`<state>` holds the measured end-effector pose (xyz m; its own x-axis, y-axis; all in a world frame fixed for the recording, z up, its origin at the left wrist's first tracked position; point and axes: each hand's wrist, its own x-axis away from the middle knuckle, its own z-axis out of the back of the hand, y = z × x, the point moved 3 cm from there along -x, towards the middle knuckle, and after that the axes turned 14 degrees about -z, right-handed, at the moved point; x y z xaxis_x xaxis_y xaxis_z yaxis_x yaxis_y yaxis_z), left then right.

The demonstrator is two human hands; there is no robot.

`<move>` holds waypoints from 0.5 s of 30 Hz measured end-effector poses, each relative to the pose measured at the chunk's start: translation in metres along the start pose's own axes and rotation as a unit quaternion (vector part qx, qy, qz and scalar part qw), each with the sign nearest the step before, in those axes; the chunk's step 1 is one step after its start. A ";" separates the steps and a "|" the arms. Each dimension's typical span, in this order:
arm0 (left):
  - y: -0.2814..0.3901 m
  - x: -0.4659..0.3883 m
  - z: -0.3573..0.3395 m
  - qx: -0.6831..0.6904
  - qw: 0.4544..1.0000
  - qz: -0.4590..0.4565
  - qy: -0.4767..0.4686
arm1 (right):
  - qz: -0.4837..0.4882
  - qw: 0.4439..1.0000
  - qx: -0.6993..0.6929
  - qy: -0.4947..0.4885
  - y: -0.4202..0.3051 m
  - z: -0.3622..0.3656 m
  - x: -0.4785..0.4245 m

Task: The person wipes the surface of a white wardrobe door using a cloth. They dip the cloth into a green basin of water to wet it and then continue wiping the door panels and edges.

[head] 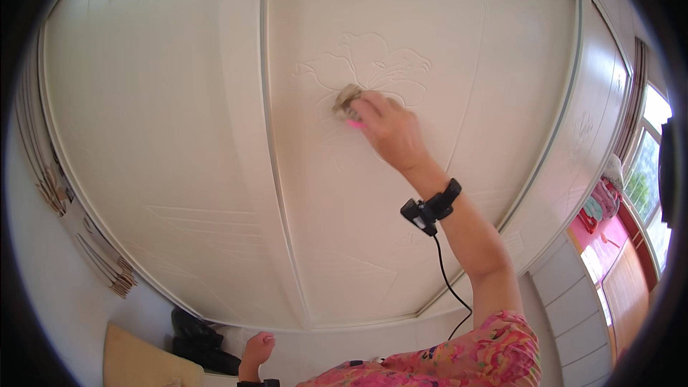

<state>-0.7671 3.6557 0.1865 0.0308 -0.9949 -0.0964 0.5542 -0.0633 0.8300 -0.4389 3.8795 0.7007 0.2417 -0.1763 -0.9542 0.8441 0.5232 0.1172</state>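
Note:
My right hand [391,126] grips a crumpled beige-grey cloth [346,98] with a bright pink bit at its lower edge. The cloth is pressed to a cream sliding wardrobe door [365,193], over the lower left petals of an embossed flower [376,67]. Slight blur covers the hand and cloth. A black strap with a small device [430,208] is around my right wrist, and a black cable [449,279] hangs from it. Low in the view, my left hand [259,347] is held curled near my body, away from the door; nothing shows in it.
Another cream door panel [156,118] stands to the left, beyond a grey metal edge strip [271,134]. Black plastic bags [201,341] and a tan board [140,357] are at lower left. Folded cloths [602,201] lie by a window [645,166] on the right.

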 end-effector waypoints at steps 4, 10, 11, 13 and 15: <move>-0.001 0.003 -0.018 0.031 0.999 0.013 -0.040 | -0.081 0.983 -0.007 0.164 0.054 0.036 -0.057; 0.008 0.003 -0.025 0.008 0.999 -0.010 -0.051 | -0.114 0.971 -0.022 0.209 0.038 0.024 -0.057; 0.011 0.001 -0.024 -0.018 0.999 -0.009 -0.050 | -0.022 0.994 -0.012 0.105 0.019 0.001 -0.039; 0.021 -0.004 -0.021 -0.071 0.996 -0.010 -0.051 | 0.121 0.991 -0.034 -0.050 -0.018 -0.020 -0.004; 0.023 -0.003 -0.019 -0.034 0.999 -0.023 -0.036 | 0.148 0.982 -0.024 -0.113 -0.033 -0.017 -0.005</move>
<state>-0.7387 3.6584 0.1949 -0.0541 -0.9943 -0.0913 0.6089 -0.1053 0.7863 -0.4764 3.8775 0.6969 0.5771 -0.1885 -0.7946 0.6988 0.6175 0.3611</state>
